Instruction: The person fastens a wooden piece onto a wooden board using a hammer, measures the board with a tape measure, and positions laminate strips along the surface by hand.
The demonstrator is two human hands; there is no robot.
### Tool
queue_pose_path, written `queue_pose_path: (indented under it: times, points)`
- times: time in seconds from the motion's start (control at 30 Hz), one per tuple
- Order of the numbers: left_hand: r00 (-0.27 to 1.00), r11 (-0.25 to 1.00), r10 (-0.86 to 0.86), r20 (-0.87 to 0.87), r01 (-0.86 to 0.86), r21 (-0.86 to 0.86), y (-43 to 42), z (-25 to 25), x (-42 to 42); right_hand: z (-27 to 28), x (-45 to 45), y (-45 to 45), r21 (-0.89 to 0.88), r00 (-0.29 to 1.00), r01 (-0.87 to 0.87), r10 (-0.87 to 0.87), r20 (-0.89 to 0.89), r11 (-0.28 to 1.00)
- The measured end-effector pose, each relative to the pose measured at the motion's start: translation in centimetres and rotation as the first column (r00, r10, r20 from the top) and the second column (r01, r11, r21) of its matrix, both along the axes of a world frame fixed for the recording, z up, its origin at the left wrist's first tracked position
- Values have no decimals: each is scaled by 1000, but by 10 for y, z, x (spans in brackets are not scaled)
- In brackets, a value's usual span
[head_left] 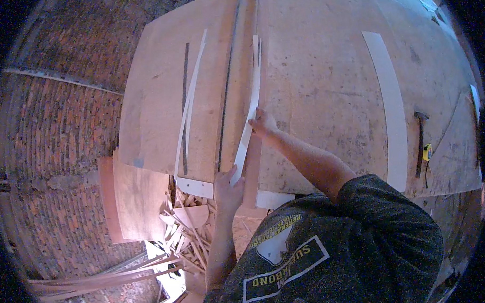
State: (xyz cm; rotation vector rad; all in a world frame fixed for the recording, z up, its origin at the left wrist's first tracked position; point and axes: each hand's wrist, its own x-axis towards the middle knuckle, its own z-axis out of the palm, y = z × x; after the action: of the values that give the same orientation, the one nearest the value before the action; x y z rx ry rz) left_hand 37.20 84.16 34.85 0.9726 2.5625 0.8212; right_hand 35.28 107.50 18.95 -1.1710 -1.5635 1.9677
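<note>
A long, narrow white strip lies lengthwise over the table along a raised wooden edge. My left hand is closed around its near end, the thumb along the strip. Farther up, my right hand grips the strip near its middle, fingers curled at its side. The strip's far end looks split or doubled. Left of it runs a dark slot or rail in the wooden worktable.
Thin white strips and a dark bar lie on the left. A wide pale strip, a hammer and a yellow tape measure are on the right. Wood offcuts pile below; a brick floor spreads left.
</note>
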Motion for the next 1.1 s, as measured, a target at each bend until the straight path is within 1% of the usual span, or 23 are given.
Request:
queue_pose_path:
  times: [0.1,0.13,0.2,0.23,0.3,0.37,0.4,0.43,0.47,0.5,0.57,0.6,0.67,0.73,0.77,0.83,0.9,0.93,0.97,1.0,1.03,1.07,1.1]
  points:
    - [997,999,-38,-66,40,26,3,-7,-5,-9,-4,8,12,1000,-23,23,-10,1000]
    - [999,1000,-18,-40,18,1,8,-4,-5,-21,-8,11,20,999,-41,41,-7,999]
    - [1000,998,26,11,-25,-52,16,3,-5,-52,-24,15,-57,1000,-14,13,-21,998]
    - [1000,1000,14,7,-13,-25,20,5,-5,-66,-32,18,-96,1000,-1,-1,-27,995]
    - [1000,1000,-10,-2,10,27,26,9,-5,-79,-35,34,102,988,-131,122,92,986]
    - [1000,1000,-8,-5,8,-17,35,15,-7,-87,-40,39,134,985,-143,127,121,981]
    - [1000,999,-8,-6,7,-38,39,18,-7,-84,-45,37,71,993,-83,77,86,994]
    - [1000,999,0,11,0,-42,44,22,-7,-95,-52,37,5,998,-24,24,53,1000]
    - [1000,999,9,27,-7,-46,49,25,-8,-105,-58,38,136,999,0,-5,43,991]
    - [999,999,17,44,-15,-50,53,27,-8,-146,-72,39,264,999,25,-34,28,964]
    - [1000,1000,-13,-19,12,-16,57,15,-13,-176,-88,50,338,998,55,-53,-14,940]
    - [998,1000,-27,-51,27,0,58,9,-15,-145,-78,55,292,1000,-5,-3,30,957]
    - [999,1000,-26,-31,26,-10,63,-1,-22,-72,-51,73,138,983,-157,141,120,978]
    - [999,999,-28,-42,27,-22,68,-4,-25,-29,-39,81,10,951,-264,259,167,965]
    - [998,999,-30,-63,28,-29,70,-4,-25,-20,-36,79,62,963,-235,224,152,970]
    - [997,999,-28,-76,25,-33,73,-5,-26,-18,-27,62,163,992,-116,107,62,980]
    - [998,999,-19,-56,18,-32,76,-9,-27,-10,-12,30,208,998,7,7,-66,978]
    - [996,999,-29,-83,28,-22,78,-11,-27,-3,-4,14,216,991,66,-38,-129,974]
    - [993,999,-39,-110,38,-13,80,-14,-28,9,4,1,40,989,70,-64,-131,997]
    - [989,999,-49,-137,49,-4,82,-17,-29,20,10,-12,-145,985,93,-112,-129,985]
    - [996,997,-41,-78,36,-67,84,-25,-35,25,13,-22,-363,975,135,-189,-118,922]
    - [999,991,-29,-21,26,-129,86,-35,-43,28,17,-23,-294,994,76,-95,-49,953]
    - [999,992,-34,-31,30,-121,91,-35,-44,31,21,-23,-230,1000,12,-6,28,973]
